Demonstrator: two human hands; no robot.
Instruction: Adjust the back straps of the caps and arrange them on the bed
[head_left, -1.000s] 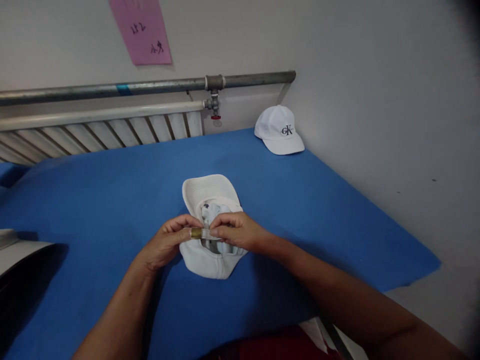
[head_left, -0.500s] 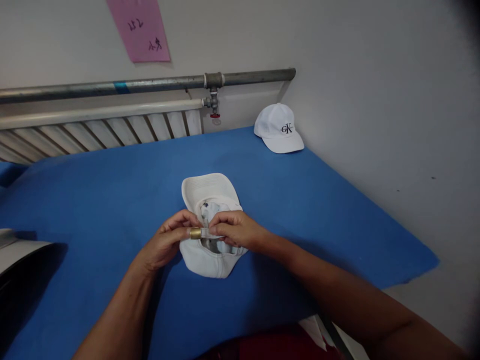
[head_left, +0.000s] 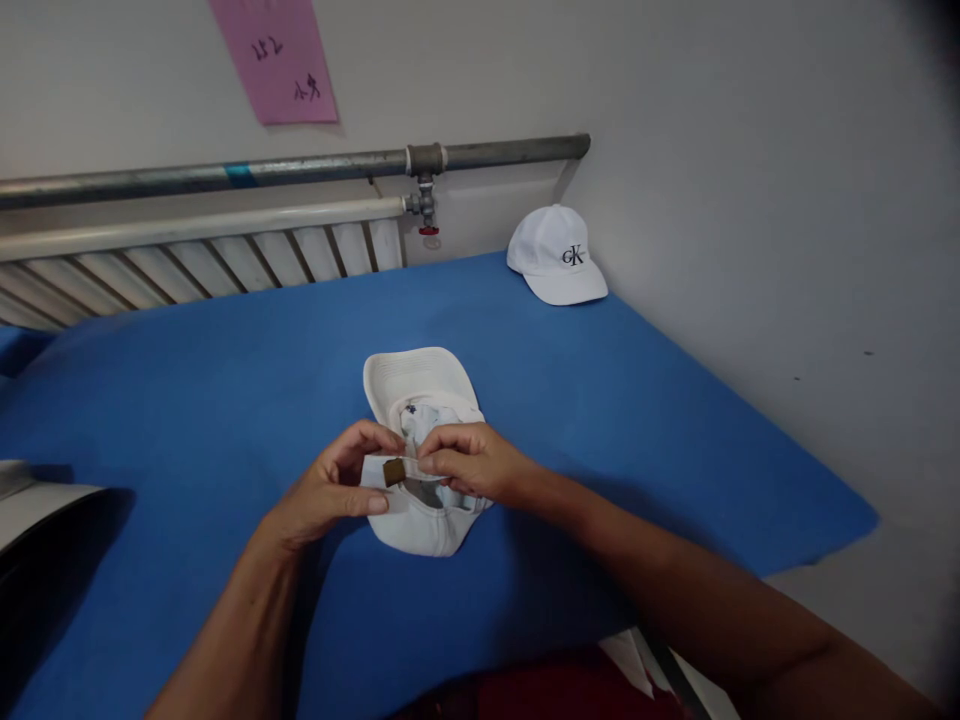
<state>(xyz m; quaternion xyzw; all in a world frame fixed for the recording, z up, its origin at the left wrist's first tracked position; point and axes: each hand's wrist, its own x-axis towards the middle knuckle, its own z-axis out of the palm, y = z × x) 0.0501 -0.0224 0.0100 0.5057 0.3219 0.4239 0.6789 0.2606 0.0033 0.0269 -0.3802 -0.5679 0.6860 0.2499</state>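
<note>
A white baseball cap (head_left: 431,528) lies upside down on the blue tabletop, its brim (head_left: 420,378) pointing away from me and the hollow inside showing. Its back strap (head_left: 412,468) runs through a brass-coloured buckle (head_left: 394,472), which looks tilted and darker. With thumb and fingertips, my right hand (head_left: 472,460) pinches the strap just right of the buckle. My left hand (head_left: 330,490) holds the cap's edge to the left of the buckle; its thumb rests on the fabric below and the fingers are above, partly hidden.
A second white cap (head_left: 555,258) with dark "CK" letters sits at the back right corner of the blue table (head_left: 225,400). A black-and-white object (head_left: 45,520) stands at the left edge. Behind are a radiator (head_left: 262,260), a metal pipe (head_left: 322,163) and a pink paper (head_left: 277,60).
My left thumb has come off the buckle and moved down onto the cap's fabric. The buckle has turned from bright to dark. My right hand keeps its pinch on the strap.
</note>
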